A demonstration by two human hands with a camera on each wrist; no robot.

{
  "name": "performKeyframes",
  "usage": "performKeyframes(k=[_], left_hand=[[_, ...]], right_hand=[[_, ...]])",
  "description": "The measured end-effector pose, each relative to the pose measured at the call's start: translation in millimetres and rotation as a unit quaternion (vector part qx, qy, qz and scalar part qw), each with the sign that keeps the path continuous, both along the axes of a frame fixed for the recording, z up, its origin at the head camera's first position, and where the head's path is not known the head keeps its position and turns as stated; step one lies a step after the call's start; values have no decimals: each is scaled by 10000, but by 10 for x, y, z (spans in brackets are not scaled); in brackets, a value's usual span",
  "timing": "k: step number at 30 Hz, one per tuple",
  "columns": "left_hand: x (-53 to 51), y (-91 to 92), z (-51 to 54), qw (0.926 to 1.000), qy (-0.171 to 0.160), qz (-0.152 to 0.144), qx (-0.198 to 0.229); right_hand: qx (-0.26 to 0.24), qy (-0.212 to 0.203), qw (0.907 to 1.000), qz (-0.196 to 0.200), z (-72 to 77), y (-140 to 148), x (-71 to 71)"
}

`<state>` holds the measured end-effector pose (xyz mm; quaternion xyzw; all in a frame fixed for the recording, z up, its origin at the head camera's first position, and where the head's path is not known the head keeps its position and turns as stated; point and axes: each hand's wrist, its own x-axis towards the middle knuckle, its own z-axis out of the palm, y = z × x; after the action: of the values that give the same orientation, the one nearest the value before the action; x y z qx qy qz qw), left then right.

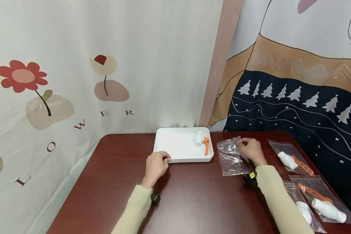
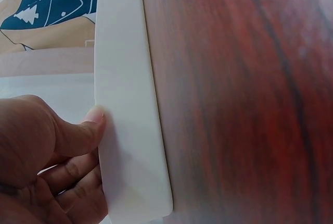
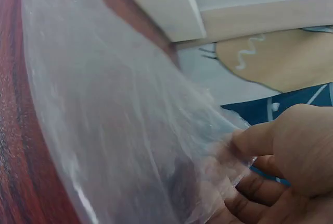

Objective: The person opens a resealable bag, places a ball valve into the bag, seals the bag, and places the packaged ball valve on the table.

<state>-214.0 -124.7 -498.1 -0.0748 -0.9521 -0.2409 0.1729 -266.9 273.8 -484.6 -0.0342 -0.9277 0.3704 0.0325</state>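
Note:
At the near left corner of a shallow white tray [image 1: 178,144], my left hand [image 1: 158,165] grips the rim. Its thumb [image 2: 86,130] lies on the wall in the left wrist view, with the other fingers curled toward the inner side. Inside the tray, at the right, are a white piece [image 1: 199,138] and an orange piece [image 1: 206,146] close together. To the tray's right, my right hand [image 1: 251,150] pinches the edge of a clear zip bag [image 1: 231,159]. The bag [image 3: 104,99] looks crumpled and holds no visible object; some fingertips show through its film.
Along the right side of the brown table [image 1: 193,195] lie several clear bags [image 1: 291,157] with white and orange pieces inside. Printed curtains [image 1: 152,65] hang right behind the table's far edge.

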Motion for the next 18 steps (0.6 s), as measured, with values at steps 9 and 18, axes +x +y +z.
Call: performKeyframes(k=[9,18], left_hand=[[-46,11,29,9999,-74,73,42],[3,3,30,9993,-377,46,70]], right_hand=[[67,653,9976,229,292,30,149],[-68,909,9944,541,504,-18,435]])
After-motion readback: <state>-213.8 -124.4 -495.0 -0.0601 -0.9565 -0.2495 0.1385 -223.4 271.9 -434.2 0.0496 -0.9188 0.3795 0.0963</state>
